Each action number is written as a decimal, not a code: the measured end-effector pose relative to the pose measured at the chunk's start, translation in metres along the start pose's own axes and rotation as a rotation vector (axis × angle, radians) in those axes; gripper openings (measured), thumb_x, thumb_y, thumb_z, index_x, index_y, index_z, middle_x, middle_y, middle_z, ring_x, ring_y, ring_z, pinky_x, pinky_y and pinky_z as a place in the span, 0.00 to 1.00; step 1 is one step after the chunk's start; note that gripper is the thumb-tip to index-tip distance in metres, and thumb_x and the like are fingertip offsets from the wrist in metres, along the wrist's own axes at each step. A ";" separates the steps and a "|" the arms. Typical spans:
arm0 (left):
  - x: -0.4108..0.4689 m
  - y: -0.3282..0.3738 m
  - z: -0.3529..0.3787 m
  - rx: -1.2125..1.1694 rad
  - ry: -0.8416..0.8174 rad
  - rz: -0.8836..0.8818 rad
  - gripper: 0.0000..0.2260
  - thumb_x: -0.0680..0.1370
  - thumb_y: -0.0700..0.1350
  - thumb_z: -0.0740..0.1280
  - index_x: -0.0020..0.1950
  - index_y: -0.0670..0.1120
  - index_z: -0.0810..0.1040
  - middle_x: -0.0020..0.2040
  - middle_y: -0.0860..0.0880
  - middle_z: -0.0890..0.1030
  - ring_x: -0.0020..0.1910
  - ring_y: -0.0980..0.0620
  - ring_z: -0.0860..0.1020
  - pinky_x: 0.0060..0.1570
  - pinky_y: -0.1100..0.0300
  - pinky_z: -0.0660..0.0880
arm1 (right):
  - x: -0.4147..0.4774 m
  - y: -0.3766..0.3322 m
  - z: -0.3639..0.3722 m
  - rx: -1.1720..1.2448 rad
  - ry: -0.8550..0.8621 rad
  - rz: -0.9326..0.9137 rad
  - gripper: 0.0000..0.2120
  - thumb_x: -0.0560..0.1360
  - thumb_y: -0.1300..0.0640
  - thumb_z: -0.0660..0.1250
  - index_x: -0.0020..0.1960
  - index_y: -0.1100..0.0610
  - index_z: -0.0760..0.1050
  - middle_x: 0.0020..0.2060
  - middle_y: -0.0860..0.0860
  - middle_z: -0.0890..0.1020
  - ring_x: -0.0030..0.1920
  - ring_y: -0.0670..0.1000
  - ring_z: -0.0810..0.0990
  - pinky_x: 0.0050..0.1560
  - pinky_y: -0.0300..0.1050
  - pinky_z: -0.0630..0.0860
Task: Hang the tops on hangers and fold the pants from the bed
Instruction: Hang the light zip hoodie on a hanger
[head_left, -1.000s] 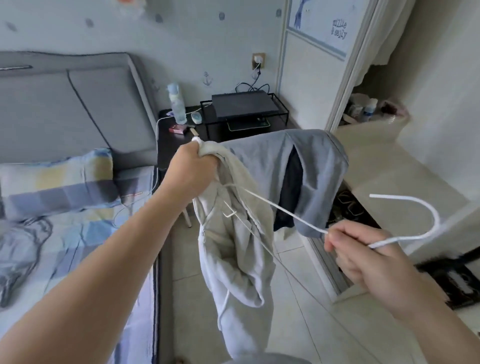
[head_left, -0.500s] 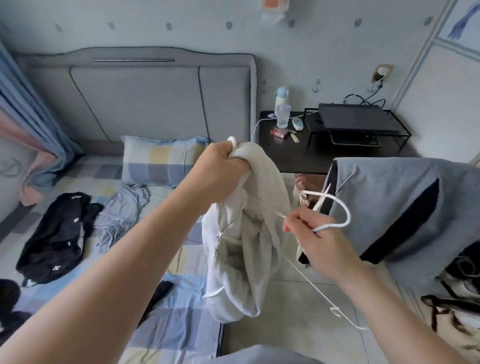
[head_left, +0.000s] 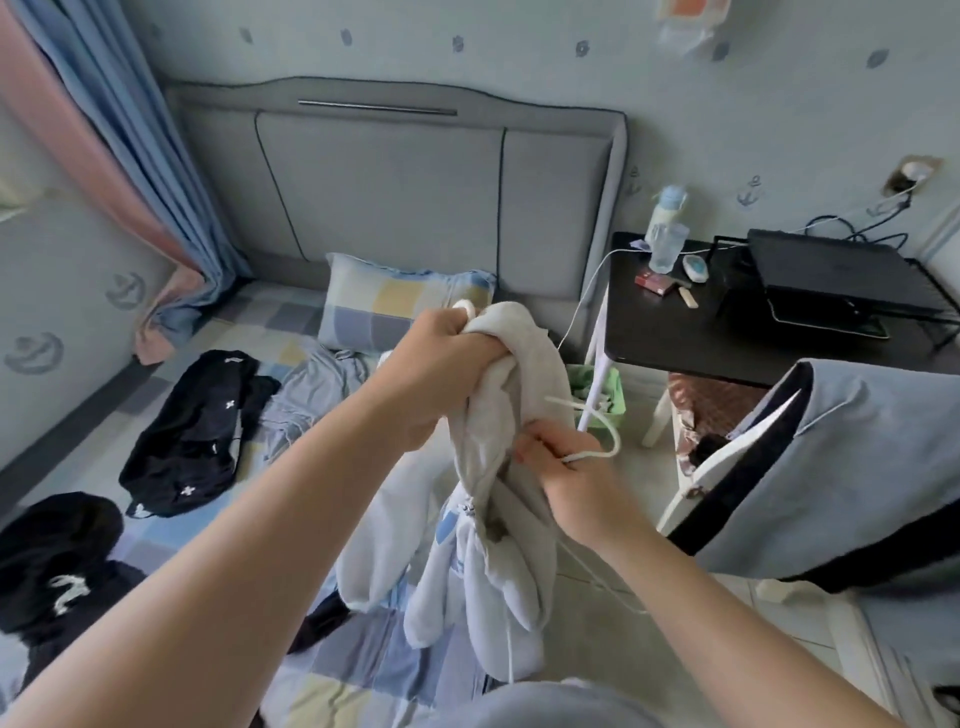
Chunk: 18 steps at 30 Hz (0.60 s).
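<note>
1. The right hand (head_left: 566, 467) has come in since half a second ago. Then it held the thin white wire hanger (head_left: 589, 455) a little apart from the cloth; now it touches the cream-white zipped top (head_left: 498, 545), just below the left hand (head_left: 441, 374).
2. The left hand is as before: its fingers are curled tight round the bunched upper part of the top, which hangs in the air over the edge of the bed (head_left: 280, 332) with the checked sheet.
3. The right fingers are closed round the wire under the hook. The top hides most of the hanger's lower part.
4. On the bed lie two black garments (head_left: 192, 436) and a crumpled grey-blue one (head_left: 306, 395), near a checked pillow (head_left: 395, 306).
5. A grey jacket with black stripes (head_left: 857, 467) hangs close beside the right arm, in front of the black side table (head_left: 675, 338).
</note>
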<state>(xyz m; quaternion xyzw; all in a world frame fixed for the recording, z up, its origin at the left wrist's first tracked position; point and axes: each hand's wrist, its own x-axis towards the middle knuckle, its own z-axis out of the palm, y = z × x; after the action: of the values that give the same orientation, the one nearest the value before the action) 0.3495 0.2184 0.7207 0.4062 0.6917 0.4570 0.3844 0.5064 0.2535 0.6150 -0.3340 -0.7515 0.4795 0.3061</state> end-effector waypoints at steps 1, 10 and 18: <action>-0.002 -0.003 -0.004 -0.004 -0.007 -0.019 0.15 0.79 0.45 0.69 0.56 0.32 0.77 0.45 0.36 0.81 0.42 0.47 0.78 0.47 0.48 0.80 | 0.005 0.000 0.006 0.017 -0.061 0.051 0.13 0.81 0.60 0.62 0.38 0.59 0.76 0.34 0.52 0.78 0.38 0.49 0.75 0.46 0.52 0.72; 0.002 -0.021 -0.019 -0.107 -0.039 -0.129 0.11 0.79 0.42 0.69 0.53 0.33 0.79 0.53 0.30 0.81 0.45 0.44 0.80 0.57 0.41 0.78 | 0.017 -0.010 0.031 0.311 -0.224 0.059 0.19 0.78 0.61 0.62 0.37 0.42 0.83 0.33 0.39 0.81 0.37 0.37 0.76 0.42 0.30 0.71; 0.015 -0.025 -0.030 0.050 -0.175 -0.087 0.13 0.78 0.48 0.72 0.52 0.38 0.82 0.52 0.39 0.84 0.46 0.46 0.84 0.51 0.46 0.81 | 0.023 -0.004 0.027 0.494 -0.197 0.133 0.16 0.73 0.62 0.61 0.28 0.54 0.77 0.22 0.41 0.70 0.23 0.39 0.65 0.28 0.29 0.63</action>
<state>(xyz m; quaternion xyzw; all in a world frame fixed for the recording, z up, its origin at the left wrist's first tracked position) 0.3113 0.2158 0.7031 0.4235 0.6837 0.3850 0.4528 0.4710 0.2563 0.6119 -0.2497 -0.6144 0.6975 0.2714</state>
